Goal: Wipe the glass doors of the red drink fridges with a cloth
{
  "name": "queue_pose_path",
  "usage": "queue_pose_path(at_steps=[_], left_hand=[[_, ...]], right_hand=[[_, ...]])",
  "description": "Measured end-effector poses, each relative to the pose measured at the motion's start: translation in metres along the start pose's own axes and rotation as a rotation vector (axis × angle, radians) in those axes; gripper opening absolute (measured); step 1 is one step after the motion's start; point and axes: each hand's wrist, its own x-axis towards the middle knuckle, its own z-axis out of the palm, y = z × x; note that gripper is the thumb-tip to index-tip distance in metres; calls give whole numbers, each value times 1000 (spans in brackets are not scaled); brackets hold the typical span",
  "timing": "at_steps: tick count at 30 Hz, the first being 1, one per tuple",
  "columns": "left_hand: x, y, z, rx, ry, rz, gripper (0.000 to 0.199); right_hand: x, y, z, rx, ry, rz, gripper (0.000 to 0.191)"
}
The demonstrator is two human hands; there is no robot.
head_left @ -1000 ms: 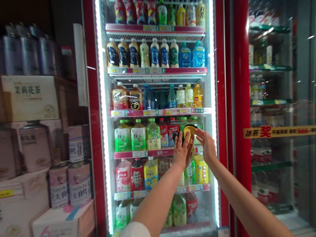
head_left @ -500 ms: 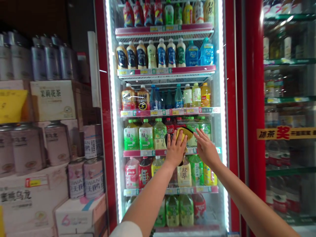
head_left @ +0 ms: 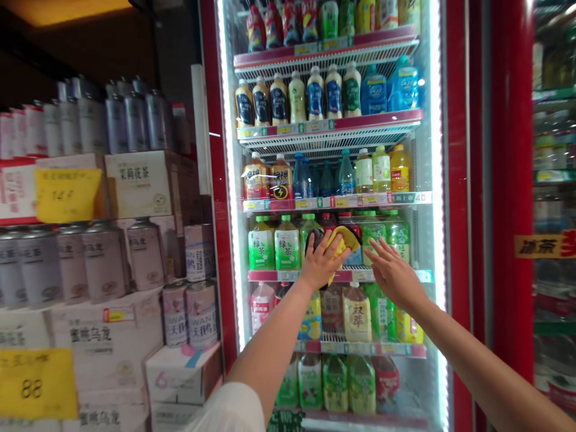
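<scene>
- The drinks fridge [head_left: 456, 180] has six shelves in view, all stocked with bottles.
- The top shelf [head_left: 326, 44] carries nine bottles in front, four of them red, some cut off by the upper edge of view.
- On the second shelf [head_left: 330, 124] stand nine: seven slim bottles and two broad blue bottles [head_left: 389, 87].
- The third shelf [head_left: 337, 201] has two amber bottles [head_left: 269, 179] at its left end, blue ones in the middle, then two pale green and one orange-yellow at the right.
- Two green bottles with white labels [head_left: 274, 246] lead the fourth row; the cloth and hands hide part of the drinks beside them.
- The fifth row shows seven in front, the bottom one five: four green, one red.
- A yellow and black cloth [head_left: 344, 238] lies against the glass front, before the fourth row.
- The left hand [head_left: 320, 259] is spread flat over the cloth, fingers stretched out; whether they pinch it I cannot tell.
- The right hand [head_left: 396, 271] is beside it, fingers apart, holding nothing; contact with the glass is unclear.
- At the left are stacked boxes [head_left: 114, 348], two yellow price signs [head_left: 67, 195] and three small white-and-purple cans [head_left: 201, 313].
</scene>
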Motion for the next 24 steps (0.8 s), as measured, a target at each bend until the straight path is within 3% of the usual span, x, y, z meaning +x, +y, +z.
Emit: queue_pose_path(at_steps=[3, 6, 8, 10, 12, 13, 16, 18, 20, 22, 24], left_hand=[[2, -21, -12, 40, 28, -213, 57], [-24, -12, -7, 68, 69, -405, 65], [-41, -1, 1, 72, 66, -337, 71], [-45, -1, 4, 64, 31, -115, 67], [-33, -19, -4, 64, -5, 24, 60], [-24, -34, -11, 71, -11, 21, 57], [-3, -77, -35, 86, 34, -240, 55], [-10, -88, -41, 81, 63, -420, 57], [-32, -78, -34, 87, 79, -526, 60], [-60, -55, -19, 119, 86, -546, 67], [-77, -36, -7, 124, 45, -360, 66]], right_hand=[[4, -3, 3, -20, 16, 0, 47], [6, -9, 8, -27, 21, -11, 46], [6, -14, 10, -38, 7, -22, 46], [6, -18, 12, -60, -12, -34, 46], [9, -22, 13, -89, -23, -49, 47], [10, -24, 14, -104, -23, -55, 47], [16, -27, 17, -137, -14, -63, 47], [18, -29, 21, -144, -10, -71, 50], [18, -34, 27, -142, -9, -92, 58], [17, -40, 34, -134, -18, -129, 67], [17, -47, 40, -126, -34, -167, 71]])
